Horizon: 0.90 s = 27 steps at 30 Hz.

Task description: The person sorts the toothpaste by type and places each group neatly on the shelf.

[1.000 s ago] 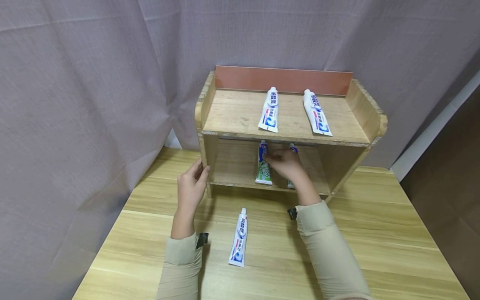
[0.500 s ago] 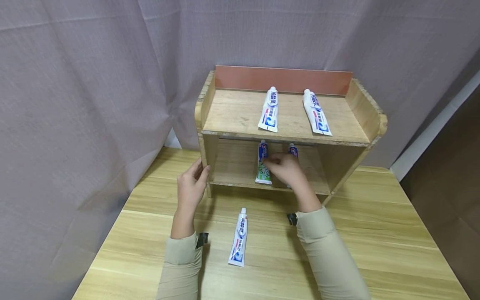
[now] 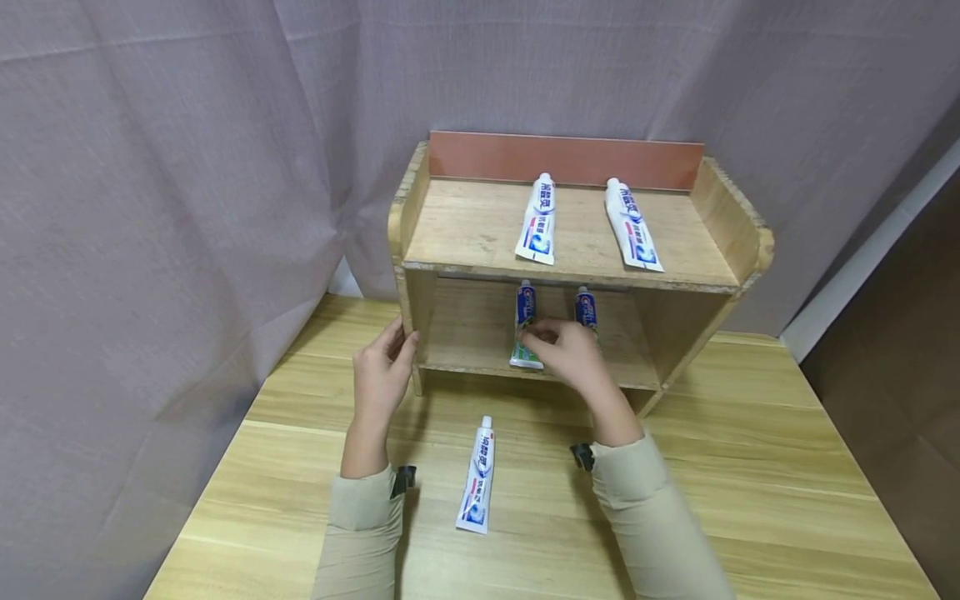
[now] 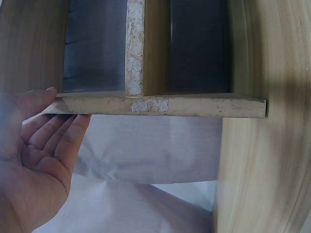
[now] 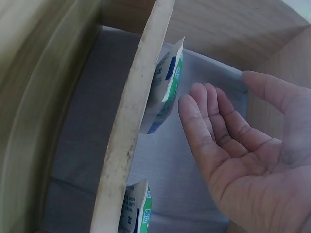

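Observation:
My left hand (image 3: 382, 367) holds the left side panel of a small wooden shelf (image 3: 480, 268). In the left wrist view, the thumb lies on one face of that panel (image 4: 199, 106) and the fingers on the other. My right hand (image 3: 572, 354) is at the lower shelf, over part of a blue-green toothpaste tube (image 3: 527, 304). The right wrist view shows a gap between thumb and relaxed fingers, with nothing held; the nearer tube (image 5: 167, 90) is beside the fingertips. A second blue-green toothpaste tube (image 3: 585, 307) lies to the right, its lower part hidden by the hand.
Two white toothpaste tubes (image 3: 537, 221) lie on the upper shelf, in front of a reddish back board (image 3: 566, 158). Another white toothpaste tube (image 3: 477, 479) lies on the wooden table (image 3: 750, 492) between the forearms. A grey curtain (image 3: 225, 167) hangs behind.
My right hand has drawn back slightly toward the shelf's front edge, uncovering more of the right blue-green tube's upper end. The left hand stays on the side panel.

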### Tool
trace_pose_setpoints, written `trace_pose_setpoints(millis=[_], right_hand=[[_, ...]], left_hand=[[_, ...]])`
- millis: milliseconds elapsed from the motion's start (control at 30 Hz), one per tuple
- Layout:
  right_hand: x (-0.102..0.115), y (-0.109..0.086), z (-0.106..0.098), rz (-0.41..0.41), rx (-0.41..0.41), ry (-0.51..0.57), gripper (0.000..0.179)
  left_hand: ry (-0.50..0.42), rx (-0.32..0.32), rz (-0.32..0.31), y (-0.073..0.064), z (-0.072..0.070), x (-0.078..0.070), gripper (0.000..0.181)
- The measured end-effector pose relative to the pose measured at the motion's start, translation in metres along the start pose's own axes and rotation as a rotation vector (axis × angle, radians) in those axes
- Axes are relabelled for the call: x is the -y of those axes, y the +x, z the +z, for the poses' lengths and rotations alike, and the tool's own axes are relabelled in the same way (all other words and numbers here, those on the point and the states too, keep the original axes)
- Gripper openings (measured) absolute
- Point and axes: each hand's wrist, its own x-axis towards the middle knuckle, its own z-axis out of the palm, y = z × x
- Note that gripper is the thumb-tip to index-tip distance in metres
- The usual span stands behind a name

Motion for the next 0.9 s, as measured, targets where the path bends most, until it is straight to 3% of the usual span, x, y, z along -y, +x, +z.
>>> trace_pose_setpoints(millis=[367, 900], right_hand=[[0.000, -0.015, 0.009, -0.059, -0.040, 0.045, 0.033], [0.005, -0.033, 0.017, -0.032, -0.021, 0.078, 0.029]], left_hand=[[-0.009, 0.000, -0.005, 0.000, 0.001, 0.001, 0.035], [-0.008, -0.002, 0.000, 0.000, 0.000, 0.001, 0.035]])
